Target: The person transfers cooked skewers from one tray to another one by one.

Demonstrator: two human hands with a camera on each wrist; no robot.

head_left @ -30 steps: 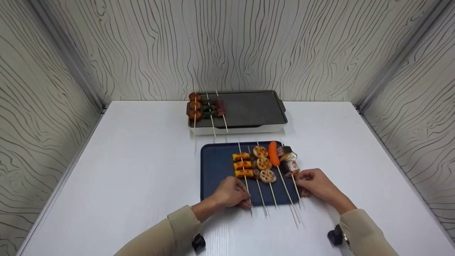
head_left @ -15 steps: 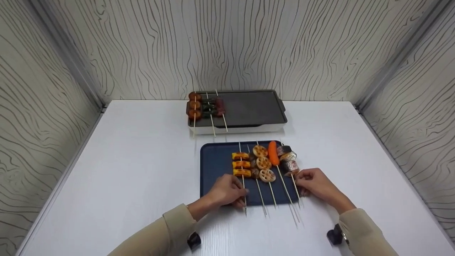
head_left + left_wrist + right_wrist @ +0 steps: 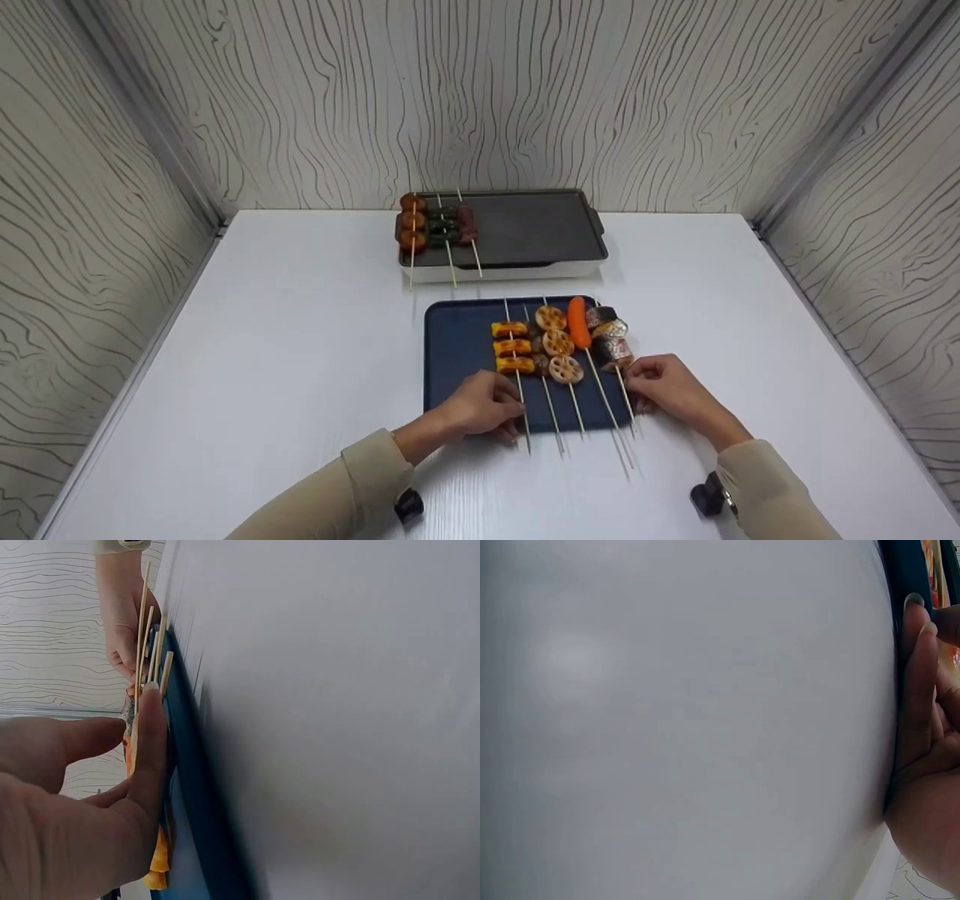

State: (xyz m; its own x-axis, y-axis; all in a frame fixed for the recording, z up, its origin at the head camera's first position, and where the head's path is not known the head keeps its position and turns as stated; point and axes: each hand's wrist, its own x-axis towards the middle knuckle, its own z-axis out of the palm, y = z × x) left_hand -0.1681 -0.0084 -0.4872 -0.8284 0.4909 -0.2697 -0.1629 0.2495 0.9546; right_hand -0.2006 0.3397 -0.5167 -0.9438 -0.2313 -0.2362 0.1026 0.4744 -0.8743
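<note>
A person in tan sleeves works over a blue tray (image 3: pixel 456 349) on a white desk (image 3: pixel 315 315), the tray's long axis running left to right. Five skewers lie on it side by side, food ends pointing away from the person, bare sticks running back over the near rim. Nearest the left hand (image 3: pixel 481 409), the yellow-block skewer (image 3: pixel 513 347) lies just right of the tray's middle, its long axis almost straight away from the person, the near end angling slightly right.

The left hand is at the lower part of that skewer's stick; the left wrist view shows its thumb and finger apart, fingers loosely extended, gripping nothing. The right hand (image 3: pixel 667 386) is at the tray's right edge, beside the stick of the fish skewer (image 3: pixel 616 349); whether it pinches that stick or the rim cannot be told.

Between these two lie a dark-meat skewer (image 3: pixel 541 366), a lotus-root skewer (image 3: pixel 557 343) and an orange sausage skewer (image 3: pixel 578 322), each slanting rightward toward the person.

Behind the tray, a griddle (image 3: pixel 536 225), also long left to right, bears three skewers at its left end: browned rounds (image 3: pixel 413 222), dark green pieces (image 3: pixel 442 225) and reddish meat (image 3: pixel 466 223), sticks pointing toward the person.
</note>
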